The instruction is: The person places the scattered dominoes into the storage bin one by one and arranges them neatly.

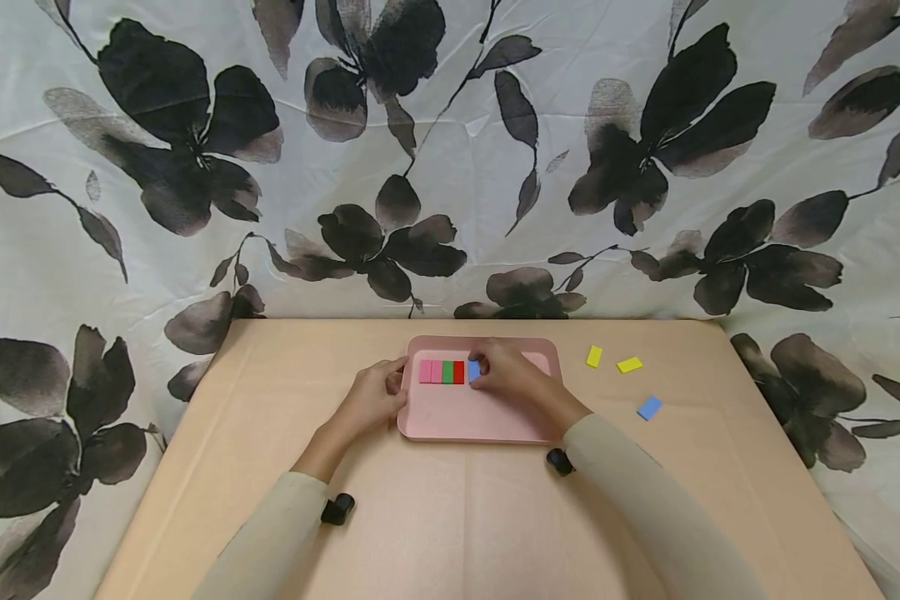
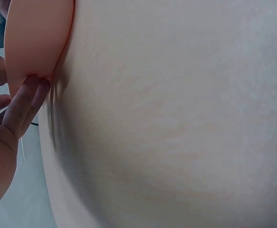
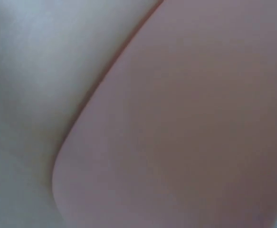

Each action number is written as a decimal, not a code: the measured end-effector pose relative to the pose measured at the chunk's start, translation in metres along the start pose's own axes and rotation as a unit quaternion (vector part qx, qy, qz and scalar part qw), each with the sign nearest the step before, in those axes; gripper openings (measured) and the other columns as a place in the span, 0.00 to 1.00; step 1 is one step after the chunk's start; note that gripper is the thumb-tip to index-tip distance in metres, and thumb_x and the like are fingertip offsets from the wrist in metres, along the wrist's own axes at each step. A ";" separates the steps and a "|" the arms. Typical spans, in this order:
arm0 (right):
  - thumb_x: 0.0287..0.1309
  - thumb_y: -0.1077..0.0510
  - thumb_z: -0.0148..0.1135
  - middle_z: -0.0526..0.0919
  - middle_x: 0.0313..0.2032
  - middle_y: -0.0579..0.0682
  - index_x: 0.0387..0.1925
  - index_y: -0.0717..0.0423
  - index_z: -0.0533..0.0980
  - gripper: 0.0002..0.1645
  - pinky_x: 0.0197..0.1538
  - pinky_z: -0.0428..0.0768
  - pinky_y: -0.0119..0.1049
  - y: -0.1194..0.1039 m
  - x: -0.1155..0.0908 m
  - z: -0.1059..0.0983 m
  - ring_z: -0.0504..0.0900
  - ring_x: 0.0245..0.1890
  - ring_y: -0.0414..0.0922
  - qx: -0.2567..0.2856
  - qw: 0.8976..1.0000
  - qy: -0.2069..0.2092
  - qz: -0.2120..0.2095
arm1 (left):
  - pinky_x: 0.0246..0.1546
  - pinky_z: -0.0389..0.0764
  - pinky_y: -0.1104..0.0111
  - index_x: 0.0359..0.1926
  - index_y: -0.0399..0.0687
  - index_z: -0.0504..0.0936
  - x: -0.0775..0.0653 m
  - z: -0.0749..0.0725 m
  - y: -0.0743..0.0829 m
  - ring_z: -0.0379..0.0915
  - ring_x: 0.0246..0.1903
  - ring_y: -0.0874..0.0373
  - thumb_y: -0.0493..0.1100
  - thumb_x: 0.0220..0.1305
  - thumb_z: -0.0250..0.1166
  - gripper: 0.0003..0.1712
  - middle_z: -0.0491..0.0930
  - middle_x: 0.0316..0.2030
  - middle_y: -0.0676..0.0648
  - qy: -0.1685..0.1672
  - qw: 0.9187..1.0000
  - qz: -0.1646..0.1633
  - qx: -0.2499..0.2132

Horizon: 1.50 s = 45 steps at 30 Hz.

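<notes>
At the left rim of the pink tray [image 1: 450,422], the left hand [image 1: 375,396] had its fingers against the edge; whether they clamped it could not be told. Inside lay two pink tiles [image 1: 425,372], a green tile [image 1: 447,372] and a red tile [image 1: 458,372]; just beside them, the right hand [image 1: 512,375] pinched a blue tile [image 1: 473,372]. Setting it neatly seemed to need a light pinch, squared edges and a steadied tray. Rightward, two yellow tiles [image 1: 594,356] and another blue tile [image 1: 649,407] lay on the table [image 1: 465,525].

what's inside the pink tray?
A row: two pink pieces, one green piece, one red piece. Right of it, the right hand holds a blue piece, partly covered; whether it touches down is unclear. The part of the pink tray beneath that hand is hidden.
</notes>
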State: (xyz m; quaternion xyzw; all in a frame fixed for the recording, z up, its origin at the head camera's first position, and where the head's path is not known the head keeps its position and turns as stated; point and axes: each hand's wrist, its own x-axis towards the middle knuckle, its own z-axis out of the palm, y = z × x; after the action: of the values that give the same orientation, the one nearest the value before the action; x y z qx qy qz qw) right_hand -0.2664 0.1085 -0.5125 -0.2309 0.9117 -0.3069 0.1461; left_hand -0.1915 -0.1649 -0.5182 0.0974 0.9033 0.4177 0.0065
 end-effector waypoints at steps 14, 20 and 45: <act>0.55 0.58 0.78 0.75 0.38 0.52 0.52 0.62 0.79 0.25 0.40 0.76 0.32 0.002 0.004 0.002 0.74 0.37 0.45 0.019 1.000 -0.006 -0.004 | 0.31 0.78 0.71 0.70 0.35 0.74 0.001 0.000 0.001 0.77 0.34 0.57 0.32 0.57 0.68 0.37 0.83 0.47 0.42 -0.003 1.000 -0.003 0.004; 0.54 0.58 0.78 0.75 0.37 0.52 0.50 0.62 0.79 0.24 0.41 0.75 0.32 0.002 0.005 0.003 0.73 0.37 0.44 0.012 1.000 -0.001 -0.015 | 0.31 0.77 0.71 0.70 0.34 0.74 0.000 0.000 0.000 0.76 0.33 0.57 0.33 0.57 0.68 0.37 0.82 0.40 0.44 -0.001 1.000 0.001 0.008; 0.54 0.57 0.78 0.73 0.38 0.51 0.50 0.61 0.80 0.24 0.42 0.74 0.33 -0.003 -0.002 0.011 0.72 0.39 0.44 0.006 1.000 0.007 0.003 | 0.30 0.75 0.70 0.69 0.35 0.75 -0.006 -0.004 0.003 0.74 0.32 0.56 0.33 0.57 0.68 0.36 0.79 0.35 0.46 -0.007 1.000 0.000 0.007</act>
State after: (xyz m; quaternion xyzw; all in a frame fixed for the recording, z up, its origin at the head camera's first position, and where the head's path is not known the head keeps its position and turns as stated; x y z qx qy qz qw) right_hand -0.2591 0.1016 -0.5188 -0.2247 0.9115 -0.3137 0.1424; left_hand -0.1859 -0.1669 -0.5144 0.1006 0.9063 0.4102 0.0122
